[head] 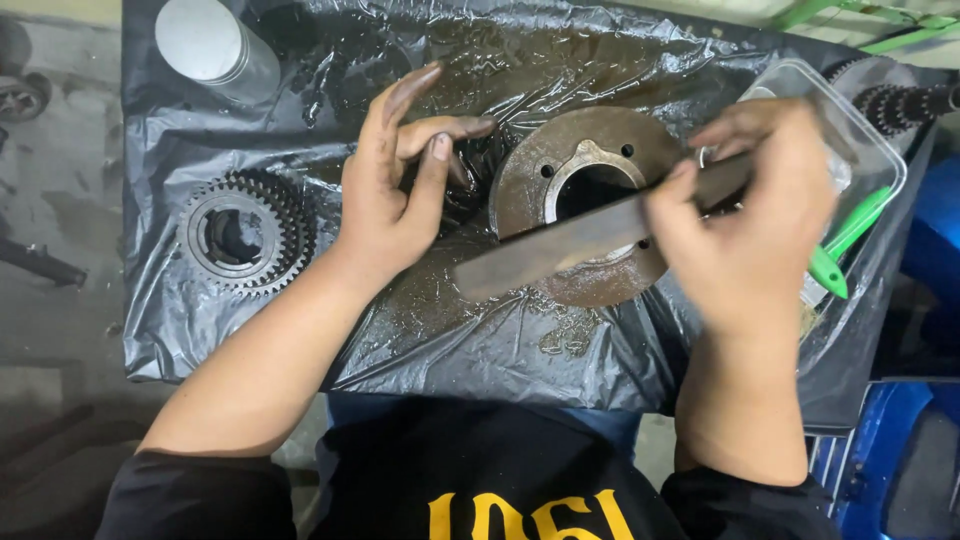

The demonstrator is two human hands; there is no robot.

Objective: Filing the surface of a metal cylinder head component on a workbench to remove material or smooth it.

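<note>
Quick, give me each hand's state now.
Left hand: open, oily fingers spread, holding nothing.
Right hand: closed on the flat metal bar.

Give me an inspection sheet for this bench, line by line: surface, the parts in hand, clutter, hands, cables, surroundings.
Surface: black plastic sheet, crumpled, wet and oily around the middle.
Job's things: rusty round flange with a central opening, lying flat; flat metal bar laid across it, blurred.
Clutter: gear at left; grey cylinder at top left; clear plastic tray and green-handled tool at right.
Grippers: left hand dirty, fingers curled, holding nothing, beside the flange; right hand closed on the bar.
Cables: nothing seen.
Surroundings: grey floor; splined shaft at top right; blue object at lower right.
</note>
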